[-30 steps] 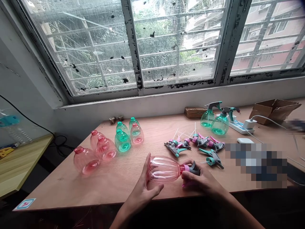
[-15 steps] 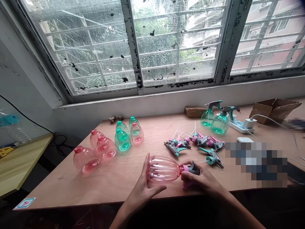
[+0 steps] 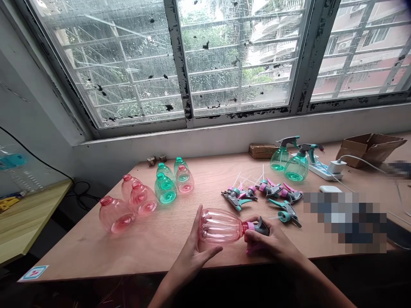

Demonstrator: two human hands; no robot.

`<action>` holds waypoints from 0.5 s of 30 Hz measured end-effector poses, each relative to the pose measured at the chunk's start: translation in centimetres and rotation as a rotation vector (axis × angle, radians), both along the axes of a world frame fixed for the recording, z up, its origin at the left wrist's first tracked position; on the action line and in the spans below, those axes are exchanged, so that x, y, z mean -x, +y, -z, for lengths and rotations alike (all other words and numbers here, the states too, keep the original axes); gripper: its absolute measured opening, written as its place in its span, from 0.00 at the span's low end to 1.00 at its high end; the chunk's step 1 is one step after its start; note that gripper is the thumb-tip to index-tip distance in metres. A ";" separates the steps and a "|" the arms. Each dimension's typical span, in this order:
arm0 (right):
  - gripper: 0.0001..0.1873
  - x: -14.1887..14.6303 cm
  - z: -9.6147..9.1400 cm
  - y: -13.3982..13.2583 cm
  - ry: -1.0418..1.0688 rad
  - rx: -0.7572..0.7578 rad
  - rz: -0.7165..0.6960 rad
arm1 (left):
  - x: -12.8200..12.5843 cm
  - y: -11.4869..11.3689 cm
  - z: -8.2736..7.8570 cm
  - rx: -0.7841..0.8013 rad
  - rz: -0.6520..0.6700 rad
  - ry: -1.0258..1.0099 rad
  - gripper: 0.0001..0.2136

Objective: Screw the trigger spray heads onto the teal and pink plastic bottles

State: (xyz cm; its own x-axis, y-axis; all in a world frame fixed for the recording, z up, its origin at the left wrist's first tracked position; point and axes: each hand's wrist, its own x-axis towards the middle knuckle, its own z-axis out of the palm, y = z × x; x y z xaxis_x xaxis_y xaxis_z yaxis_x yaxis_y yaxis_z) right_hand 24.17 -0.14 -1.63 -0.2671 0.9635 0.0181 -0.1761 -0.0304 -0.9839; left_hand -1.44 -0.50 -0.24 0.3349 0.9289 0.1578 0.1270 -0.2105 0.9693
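A transparent pink spray bottle (image 3: 221,226) lies on its side between my hands, its base to the left. My right hand (image 3: 268,237) is closed around its grey and pink trigger sprayer (image 3: 261,226) at the neck, which hides part of the trigger. Against the base rests my left hand (image 3: 197,248), fingers stretched out and thumb apart, not wrapped round the bottle. Beyond my right hand lie several loose trigger sprayers, among them a teal and grey one (image 3: 287,212) and a pink and grey one (image 3: 290,193).
Pink bottles without sprayers (image 3: 115,216) and green ones (image 3: 166,189) stand at the left. Two green spray bottles (image 3: 296,167) with sprayers stand at the back right, near a power strip (image 3: 326,170) and an open cardboard box (image 3: 366,149). The window wall bounds the table's far side.
Almost nothing differs. The bottle and my left hand have shifted very slightly; my right hand keeps the same grip on the sprayer.
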 end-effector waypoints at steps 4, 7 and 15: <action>0.18 0.1 -0.4 -0.1 -0.031 -0.030 0.007 | 0.1 0.2 0.4 0.063 0.017 -0.023 0.51; 0.19 0.2 -0.5 -0.1 -0.047 -0.031 0.006 | 0.2 0.2 0.5 0.094 0.032 -0.027 0.49; 0.20 0.1 -0.4 -0.1 -0.049 -0.029 0.009 | 0.1 0.1 0.3 0.059 0.016 -0.001 0.52</action>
State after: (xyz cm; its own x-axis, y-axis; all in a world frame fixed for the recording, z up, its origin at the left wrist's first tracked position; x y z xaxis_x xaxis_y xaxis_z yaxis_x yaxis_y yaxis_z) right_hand 24.09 -0.27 -1.20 -0.2600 0.9651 0.0331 -0.1283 -0.0005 -0.9917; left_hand -1.57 -0.44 -0.52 0.3501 0.9310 0.1029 0.1229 -0.1546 0.9803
